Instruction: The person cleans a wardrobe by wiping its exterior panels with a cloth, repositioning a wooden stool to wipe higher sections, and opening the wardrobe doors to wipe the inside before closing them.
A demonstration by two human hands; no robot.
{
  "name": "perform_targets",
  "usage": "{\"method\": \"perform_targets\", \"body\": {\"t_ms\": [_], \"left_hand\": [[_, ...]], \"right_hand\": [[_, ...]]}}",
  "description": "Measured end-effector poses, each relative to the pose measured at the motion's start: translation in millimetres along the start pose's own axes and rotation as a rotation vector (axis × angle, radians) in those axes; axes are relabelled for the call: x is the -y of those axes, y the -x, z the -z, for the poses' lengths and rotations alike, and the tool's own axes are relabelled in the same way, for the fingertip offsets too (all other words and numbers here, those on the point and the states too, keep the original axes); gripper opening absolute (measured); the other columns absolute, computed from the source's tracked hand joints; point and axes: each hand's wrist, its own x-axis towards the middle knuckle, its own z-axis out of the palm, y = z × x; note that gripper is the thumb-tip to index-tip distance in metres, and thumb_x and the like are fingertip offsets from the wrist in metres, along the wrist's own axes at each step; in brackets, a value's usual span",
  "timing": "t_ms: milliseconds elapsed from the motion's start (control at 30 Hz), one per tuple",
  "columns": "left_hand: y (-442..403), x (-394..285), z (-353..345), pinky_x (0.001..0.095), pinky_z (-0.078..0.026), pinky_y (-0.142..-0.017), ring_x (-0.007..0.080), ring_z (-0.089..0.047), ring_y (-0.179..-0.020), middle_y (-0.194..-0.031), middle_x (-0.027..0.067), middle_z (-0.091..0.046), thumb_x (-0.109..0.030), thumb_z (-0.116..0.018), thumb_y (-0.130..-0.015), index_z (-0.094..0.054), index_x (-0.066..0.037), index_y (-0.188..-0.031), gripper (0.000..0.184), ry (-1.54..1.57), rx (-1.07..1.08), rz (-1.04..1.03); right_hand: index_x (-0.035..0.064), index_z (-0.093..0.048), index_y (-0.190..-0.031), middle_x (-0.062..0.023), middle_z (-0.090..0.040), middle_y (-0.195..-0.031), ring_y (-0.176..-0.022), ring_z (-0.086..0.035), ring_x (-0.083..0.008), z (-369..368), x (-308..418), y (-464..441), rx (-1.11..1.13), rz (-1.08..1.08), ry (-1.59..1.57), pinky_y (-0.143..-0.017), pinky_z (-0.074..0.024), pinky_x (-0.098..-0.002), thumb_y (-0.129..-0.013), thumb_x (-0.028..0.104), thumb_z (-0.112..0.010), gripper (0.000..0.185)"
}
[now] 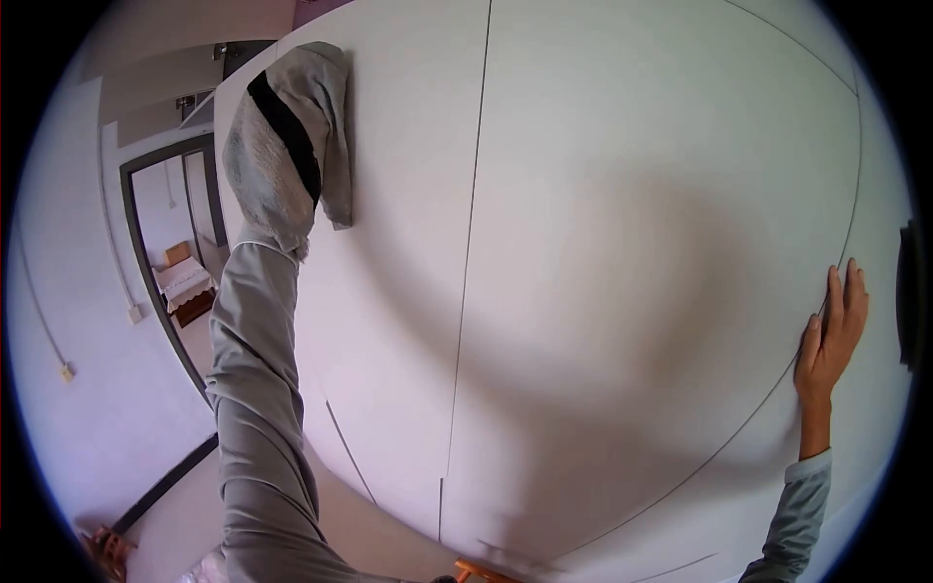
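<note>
A grey cloth with a black stripe lies against the upper left of a large white panelled surface. It covers my left hand at the end of the grey sleeve, so the fingers are hidden. Part of the cloth hangs down on the right side of that hand. My right hand rests flat near the right edge of the white surface, beside a dark seam line, with its fingers stretched upward and apart and nothing in them.
On the left is a dark-framed doorway, with a cloth-covered table beyond it. An orange-brown wooden piece shows at the bottom centre. A dark object stands at the far right edge.
</note>
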Motion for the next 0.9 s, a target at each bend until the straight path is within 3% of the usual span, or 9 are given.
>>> {"method": "perform_targets", "body": {"t_ms": [267, 467, 533, 567, 667, 700, 733, 800, 900], "left_hand": [[-10, 19, -8, 0.0387, -0.045, -0.097, 0.0316, -0.056, -0.113, -0.124, 0.0175, -0.057, -0.022, -0.052, -0.094, -0.051, -0.006, -0.129, 0.039, 0.309, 0.065, 0.06], [-145, 82, -112, 0.043, -0.046, -0.095, 0.0359, -0.057, -0.112, -0.123, 0.0211, -0.057, -0.02, -0.054, -0.091, -0.051, -0.005, -0.129, 0.04, 0.322, 0.023, -0.099], [-146, 3, -102, 0.0309, -0.04, -0.101, 0.0254, -0.053, -0.12, -0.129, 0.0165, -0.055, -0.03, -0.051, -0.098, -0.052, -0.007, -0.134, 0.043, 0.011, 0.169, -0.037], [-133, -33, -112, 0.0363, -0.039, -0.102, 0.0323, -0.053, -0.12, -0.128, 0.0164, -0.057, -0.025, -0.05, -0.096, -0.051, -0.009, -0.135, 0.043, 0.033, -0.062, -0.226], [-132, -41, -125, 0.0427, -0.038, -0.102, 0.0412, -0.05, -0.116, -0.118, 0.0246, -0.058, -0.028, -0.058, -0.092, -0.054, 0.001, -0.123, 0.043, -0.091, -0.262, -0.332], [-134, -41, -127, 0.0451, -0.04, -0.096, 0.0435, -0.052, -0.109, -0.107, 0.0261, -0.059, -0.026, -0.053, -0.094, -0.056, 0.002, -0.119, 0.038, -0.14, -0.38, -0.452], [-139, -40, -125, 0.0451, -0.04, -0.096, 0.0435, -0.052, -0.109, -0.107, 0.0261, -0.059, -0.026, -0.053, -0.094, -0.056, 0.002, -0.119, 0.038, -0.14, -0.381, -0.452], [-153, -30, -113, 0.0454, -0.04, -0.095, 0.043, -0.052, -0.11, -0.109, 0.0257, -0.059, -0.025, -0.051, -0.093, -0.055, 0.002, -0.118, 0.036, -0.269, -0.192, -0.227], [-190, 48, -132, 0.0458, -0.04, -0.093, 0.0431, -0.052, -0.109, -0.109, 0.0258, -0.058, -0.023, -0.05, -0.092, -0.056, 0.001, -0.114, 0.033, -0.214, -0.27, -0.25]], "right_hand": [[0.0121, -0.044, -0.143, -0.0127, -0.034, -0.153, -0.143, -0.027, -0.0311, 5, 4, 11, -0.008, -0.01, 0.024, -0.118, -0.0141, -0.0509, -0.094, 0.019, -0.04, 0.05], [0.0123, -0.046, -0.142, -0.0122, -0.034, -0.153, -0.144, -0.027, -0.0307, 3, 7, 10, -0.01, -0.035, -0.021, -0.118, -0.0136, -0.0504, -0.093, 0.018, -0.041, 0.05], [0.0123, -0.046, -0.142, -0.0122, -0.034, -0.153, -0.144, -0.027, -0.0304, 4, 6, 10, -0.012, -0.042, -0.026, -0.118, -0.0138, -0.0505, -0.093, 0.019, -0.041, 0.049], [0.0123, -0.046, -0.142, -0.0122, -0.034, -0.153, -0.144, -0.027, -0.0304, 4, 5, 11, -0.01, -0.041, -0.018, -0.118, -0.0138, -0.0505, -0.093, 0.019, -0.041, 0.049], [0.0111, -0.046, -0.142, -0.0129, -0.035, -0.153, -0.143, -0.028, -0.0309, 2, 5, 11, -0.004, -0.029, -0.019, -0.118, -0.0157, -0.0506, -0.094, 0.019, -0.04, 0.048], [0.0104, -0.047, -0.141, -0.0136, -0.036, -0.152, -0.143, -0.029, -0.0316, 3, 6, 11, -0.002, -0.027, -0.014, -0.117, -0.0165, -0.0505, -0.095, 0.02, -0.04, 0.048], [0.0097, -0.047, -0.141, -0.0142, -0.037, -0.152, -0.142, -0.03, -0.0323, 4, 5, 11, 0.0, -0.026, -0.008, -0.117, -0.0173, -0.0504, -0.096, 0.021, -0.04, 0.047], [0.0091, -0.048, -0.141, -0.0147, -0.037, -0.151, -0.142, -0.03, -0.0331, 4, 5, 11, 0.001, -0.027, -0.014, -0.117, -0.0176, -0.0502, -0.096, 0.022, -0.04, 0.047], [0.0083, -0.048, -0.14, -0.0153, -0.038, -0.15, -0.141, -0.031, -0.0338, 3, 7, 11, -0.001, -0.04, -0.018, -0.117, -0.0182, -0.0494, -0.098, 0.024, -0.039, 0.046]]}}
